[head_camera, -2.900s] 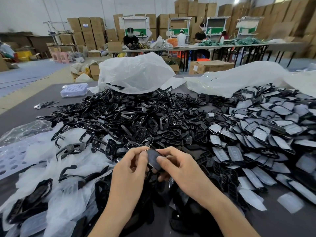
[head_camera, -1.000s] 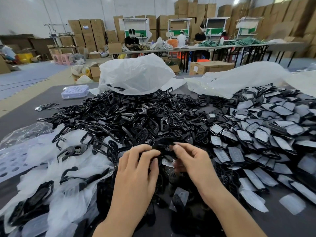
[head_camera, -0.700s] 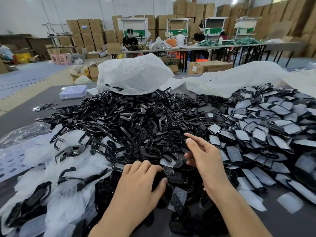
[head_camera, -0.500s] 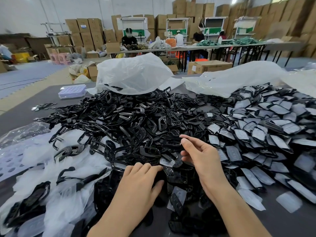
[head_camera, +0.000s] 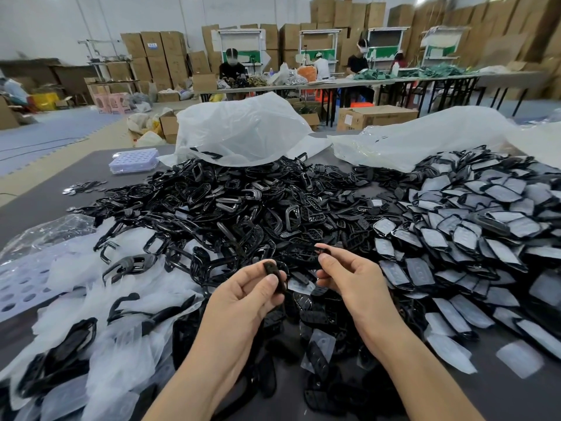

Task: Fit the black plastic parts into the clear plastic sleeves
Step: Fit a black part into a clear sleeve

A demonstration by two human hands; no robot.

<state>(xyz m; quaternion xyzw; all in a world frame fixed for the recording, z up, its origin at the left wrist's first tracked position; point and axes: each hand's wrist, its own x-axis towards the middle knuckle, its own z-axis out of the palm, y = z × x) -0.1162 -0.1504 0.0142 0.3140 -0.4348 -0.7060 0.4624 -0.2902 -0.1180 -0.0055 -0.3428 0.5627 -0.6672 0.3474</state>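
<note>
Left hand [head_camera: 243,299] pinches one black part [head_camera: 275,276] between thumb and fingers, just above the near edge of the black parts heap [head_camera: 230,214]. Right hand [head_camera: 355,278] is close beside it with fingers curled, and I can't tell if it grips anything. Sleeved parts pile [head_camera: 473,226] lies on the right and loose clear sleeves [head_camera: 121,299] on the left of the table [head_camera: 45,202]
</note>
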